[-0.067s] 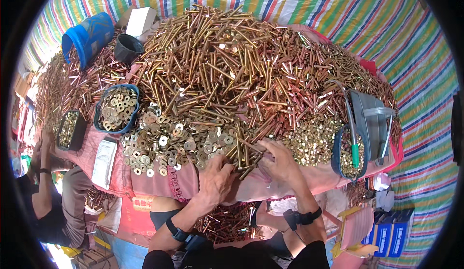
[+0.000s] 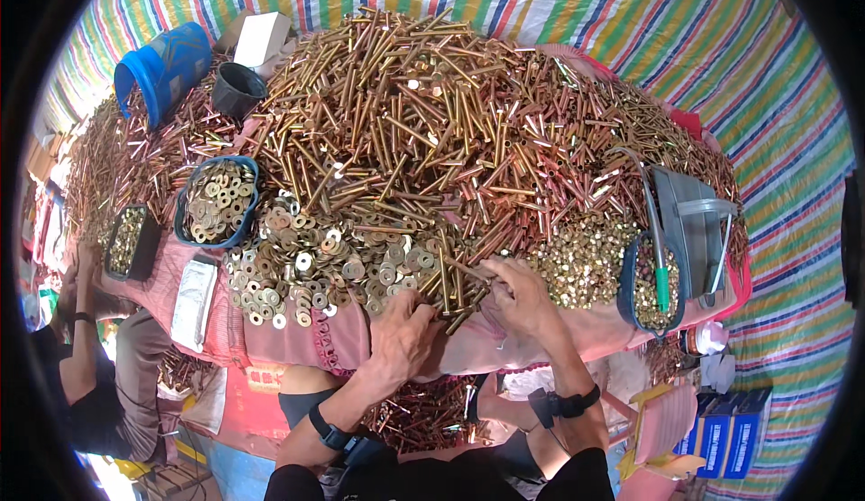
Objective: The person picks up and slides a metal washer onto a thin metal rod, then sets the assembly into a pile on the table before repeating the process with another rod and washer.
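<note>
In the head view I have my two hands over the near edge of one pink cloth (image 2: 279,348). My left hand (image 2: 403,332) is curled narrow beside one bunch of bolts (image 2: 457,286); I cannot tell whether its fingers grip any. My right hand (image 2: 523,298) is on the bunch's other side, thumb and fingers narrowed at the end of one bolt, though I cannot tell whether it is pinched. The bunch lies between my hands, perhaps ten bolts or so, too overlapped for an exact count.

Beyond it rises one large bolt heap (image 2: 387,113), far too many to count. I see one loose washer pile (image 2: 302,262) to the left and one loose nut pile (image 2: 581,262) to the right, both uncountable.

Three containers hold small parts: one blue tub (image 2: 256,186) of washers, one dark tray (image 2: 150,253) of nuts at far left, and one second tub (image 2: 628,276) of nuts at right, with one green-handled tool (image 2: 662,289) across it. At the back left are one tipped blue bucket (image 2: 183,64), one black pot (image 2: 236,95) and one white box (image 2: 263,40). One white packet (image 2: 194,303) lies left of me, and one co-worker (image 2: 81,366) sits further left.
</note>
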Motion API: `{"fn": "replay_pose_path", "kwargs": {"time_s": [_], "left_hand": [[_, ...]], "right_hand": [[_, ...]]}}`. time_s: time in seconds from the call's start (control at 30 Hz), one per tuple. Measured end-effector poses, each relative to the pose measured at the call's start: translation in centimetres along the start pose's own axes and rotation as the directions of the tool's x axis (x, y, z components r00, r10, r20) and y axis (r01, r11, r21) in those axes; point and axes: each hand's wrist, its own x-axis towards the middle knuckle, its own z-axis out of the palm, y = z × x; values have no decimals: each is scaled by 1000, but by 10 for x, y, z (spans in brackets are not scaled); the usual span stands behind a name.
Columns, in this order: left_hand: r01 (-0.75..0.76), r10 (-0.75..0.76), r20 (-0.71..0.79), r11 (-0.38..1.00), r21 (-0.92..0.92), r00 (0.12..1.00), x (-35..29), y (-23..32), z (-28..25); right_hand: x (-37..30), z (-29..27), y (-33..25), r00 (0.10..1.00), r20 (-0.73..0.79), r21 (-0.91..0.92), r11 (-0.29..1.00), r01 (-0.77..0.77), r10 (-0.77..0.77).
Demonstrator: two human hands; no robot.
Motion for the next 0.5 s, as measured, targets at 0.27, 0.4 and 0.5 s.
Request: {"fn": "replay_pose_path", "kwargs": {"time_s": [0.27, 0.4, 0.5], "left_hand": [[8, -7, -30, 999, 34, 1000, -1, 4, -1], [18, -18, -31, 1000, 0, 999, 1, 6, -1], [13, -14, -25, 999, -39, 1000, 0, 7, -1]], "right_hand": [[20, 16, -9, 1000, -19, 13, 1000, 11, -11], [23, 17, -9, 998, -28, -117, 992, 50, -54], [21, 14, -8, 997, -79, -92, 995, -24, 16]]}}
